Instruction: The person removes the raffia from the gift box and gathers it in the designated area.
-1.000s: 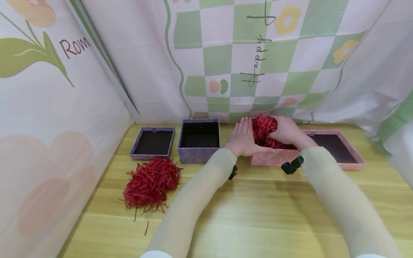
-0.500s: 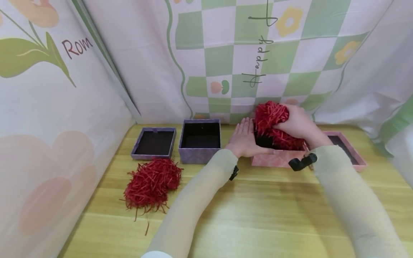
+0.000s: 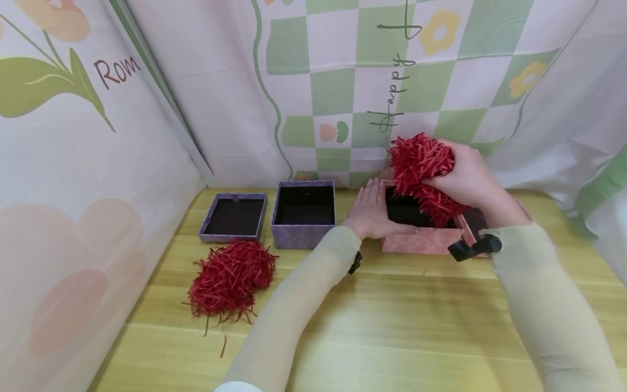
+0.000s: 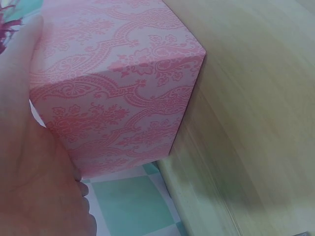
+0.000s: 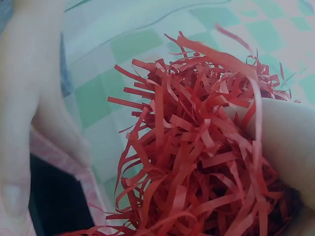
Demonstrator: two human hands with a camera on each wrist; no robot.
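My right hand [image 3: 467, 174] grips a thick bunch of red shredded paper [image 3: 421, 166] above a pink patterned box [image 3: 416, 240]. Some strands hang down over the box's right end. The black inside of the box shows below the bunch. My left hand [image 3: 369, 212] lies with straight fingers against the box's left side, its thumb along the front rim. In the left wrist view the palm is beside the pink box [image 4: 118, 93]. The right wrist view shows the red paper [image 5: 197, 157] filling the grasp, with the fingertips hidden in it.
A purple box [image 3: 302, 237] with a black inside stands left of the left hand. Beside it lies a purple lid [image 3: 232, 216]. A pile of red shredded paper [image 3: 232, 277] sits on the wooden table [image 3: 382, 326]. A pink lid [image 3: 475, 220] is partly hidden behind the right forearm.
My right hand has lifted the red shredded paper up and rightward out of the pink box, baring its black inside. The left hand stays at the box's side.
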